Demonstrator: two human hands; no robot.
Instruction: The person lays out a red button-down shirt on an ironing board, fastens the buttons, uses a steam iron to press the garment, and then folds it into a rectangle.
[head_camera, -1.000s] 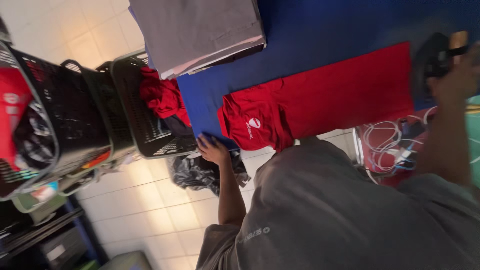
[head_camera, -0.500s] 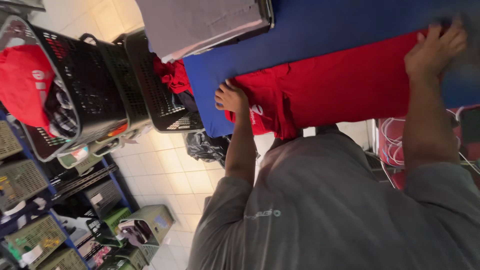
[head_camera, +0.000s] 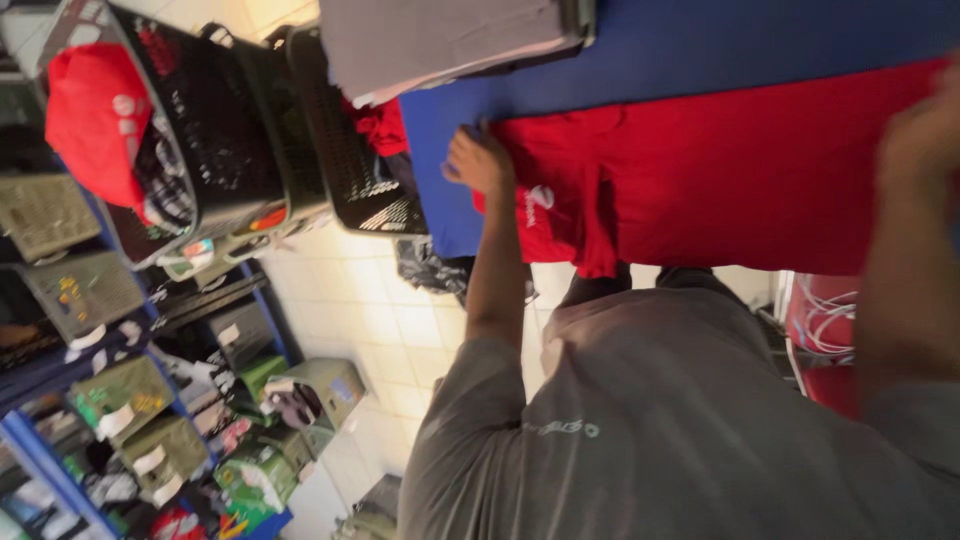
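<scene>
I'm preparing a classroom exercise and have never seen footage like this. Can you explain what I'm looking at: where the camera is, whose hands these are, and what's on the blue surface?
There is no machine here. The one view comes from a camera worn on a person's head, tilted down, so you see their own grey shirt and both arms reaching forward. On the blue table lies a red shirt, spread flat. The left hand rests on that shirt's end near the table's edge. The right hand is blurred at the other end, so its grip cannot be judged. A folded grey pile sits at the table's corner. Beside the table stand black laundry baskets holding red garments, with shelves of bins behind.
</scene>
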